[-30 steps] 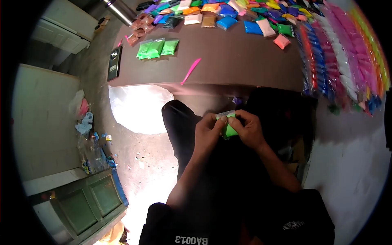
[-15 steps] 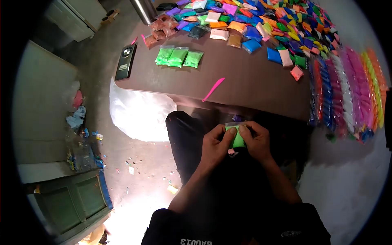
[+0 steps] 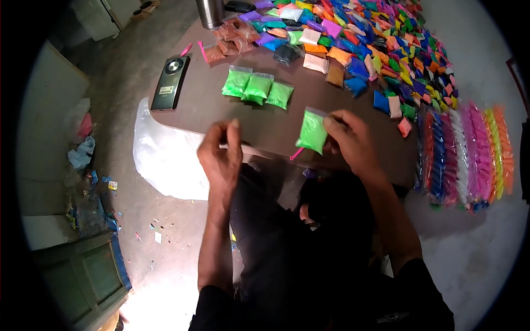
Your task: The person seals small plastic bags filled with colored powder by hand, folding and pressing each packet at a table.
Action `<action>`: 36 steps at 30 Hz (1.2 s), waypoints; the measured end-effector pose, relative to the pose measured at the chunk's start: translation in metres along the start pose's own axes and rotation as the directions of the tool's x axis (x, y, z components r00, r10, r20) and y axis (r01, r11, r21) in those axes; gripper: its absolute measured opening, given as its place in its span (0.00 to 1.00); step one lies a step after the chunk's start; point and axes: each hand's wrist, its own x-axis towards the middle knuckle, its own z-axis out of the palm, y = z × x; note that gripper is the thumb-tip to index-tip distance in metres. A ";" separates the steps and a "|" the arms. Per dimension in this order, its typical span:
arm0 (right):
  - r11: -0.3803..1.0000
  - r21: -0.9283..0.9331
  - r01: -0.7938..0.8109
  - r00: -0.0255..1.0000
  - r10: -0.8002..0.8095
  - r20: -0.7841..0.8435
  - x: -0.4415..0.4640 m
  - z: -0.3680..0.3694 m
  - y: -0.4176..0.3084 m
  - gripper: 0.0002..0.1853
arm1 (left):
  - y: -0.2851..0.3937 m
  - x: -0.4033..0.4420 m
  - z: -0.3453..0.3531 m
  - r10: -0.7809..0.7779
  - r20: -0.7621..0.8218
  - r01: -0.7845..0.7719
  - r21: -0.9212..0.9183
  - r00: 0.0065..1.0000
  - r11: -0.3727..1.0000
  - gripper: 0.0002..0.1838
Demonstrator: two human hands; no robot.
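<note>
My right hand [image 3: 353, 138] pinches a small clear bag of bright green modelling clay [image 3: 313, 131] by its right side, raised over the table's front edge. Behind that bag, a pink plastic knife [image 3: 296, 154] on the table is partly hidden. Off to the left is my left hand [image 3: 220, 154], fingers loosely curled and thumb raised, with nothing visible in it. Farther back on the table lie three more green bags: one on the left [image 3: 237, 81], one in the middle [image 3: 258, 88] and one on the right [image 3: 280, 95].
A phone [image 3: 170, 83] lies at the table's left edge, near brown clay bags [image 3: 234, 36] and a steel flask [image 3: 210, 14]. Many coloured bags [image 3: 381, 47] cover the back right. Long strips of packed bags [image 3: 464, 154] lie at the right. White plastic sheeting [image 3: 165, 157] hangs below.
Both hands have risen from my lap and separated. The right hand has carried the green bag up to the table edge; the left has let go of it and moved left.
</note>
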 end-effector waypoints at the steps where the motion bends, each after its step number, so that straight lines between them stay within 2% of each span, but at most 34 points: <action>1: 1.000 -0.027 0.008 1.000 -0.008 0.001 0.013 0.006 -0.002 0.11 | -0.011 0.014 0.000 0.035 -0.002 -0.035 0.047 0.999 0.998 0.09; 3: 0.996 -0.071 0.060 0.998 -0.059 0.012 0.044 0.011 0.011 0.13 | -0.029 0.032 0.003 0.067 -0.005 -0.066 0.090 0.998 0.994 0.07; 5: 0.997 -0.074 0.020 1.000 -0.020 0.002 0.065 0.021 0.009 0.13 | -0.044 0.043 0.007 0.263 -0.027 -0.242 0.315 0.964 0.918 0.05; 8: 0.997 -0.060 -0.044 0.999 0.043 -0.020 0.086 0.034 0.009 0.15 | -0.042 0.046 0.012 0.290 -0.058 -0.245 0.397 0.955 0.884 0.04; 19: 0.989 -0.045 -0.139 0.990 0.138 -0.027 0.115 0.044 0.011 0.14 | -0.050 0.046 0.015 0.322 -0.078 -0.271 0.377 0.944 0.886 0.03; 24: 0.992 -0.056 -0.115 0.993 0.113 -0.035 0.115 0.045 0.014 0.14 | -0.054 0.045 0.018 0.380 -0.084 -0.318 0.401 0.921 0.859 0.04; 27: 0.995 -0.028 -0.099 0.994 0.098 -0.043 0.113 0.044 0.015 0.14 | -0.053 0.044 0.019 0.375 -0.094 -0.309 0.404 0.922 0.861 0.04; 29: 0.996 0.002 -0.090 0.995 0.090 -0.050 0.111 0.043 0.014 0.14 | -0.051 0.043 0.018 0.315 -0.092 -0.256 0.395 0.945 0.882 0.04; 34: 0.997 0.049 -0.055 0.996 0.058 -0.075 0.098 0.027 0.016 0.16 | -0.052 0.041 0.018 0.315 -0.094 -0.260 0.372 0.944 0.891 0.04; 36: 1.000 -0.010 0.023 0.997 -0.024 -0.069 0.092 0.011 0.021 0.16 | -0.051 0.040 0.018 0.323 -0.086 -0.269 0.376 0.943 0.886 0.04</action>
